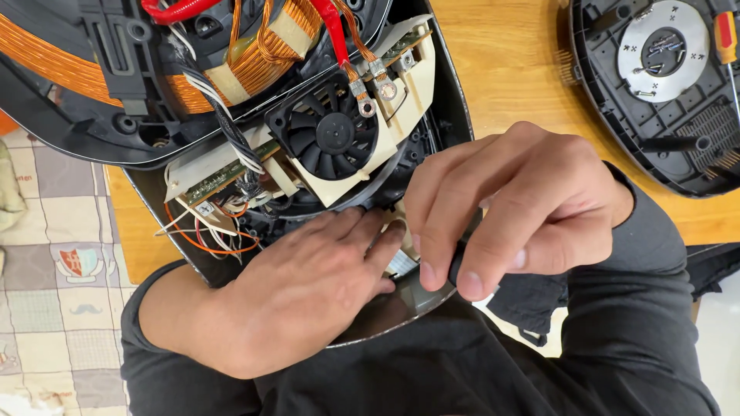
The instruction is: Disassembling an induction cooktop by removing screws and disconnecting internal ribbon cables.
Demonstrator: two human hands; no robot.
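Observation:
An opened black appliance housing (451, 100) lies on a wooden table, its insides bare. Inside sit a copper wire coil (254, 65), a black cooling fan (333, 132), a green circuit board (220, 179) and loose orange and white wires (208, 235). My left hand (297, 289) lies flat on the near rim of the housing, fingers spread toward the fan. My right hand (512, 204) is closed around a dark tool handle (461, 254), held upright just right of the left fingertips. The tool's tip is hidden behind my fingers.
A second black appliance part (655, 139) with a round silver disc (663, 50) rests at the top right of the wooden table (509, 54). A red-and-yellow screwdriver handle (725, 35) lies on it. A checked cloth (54, 254) covers the left side.

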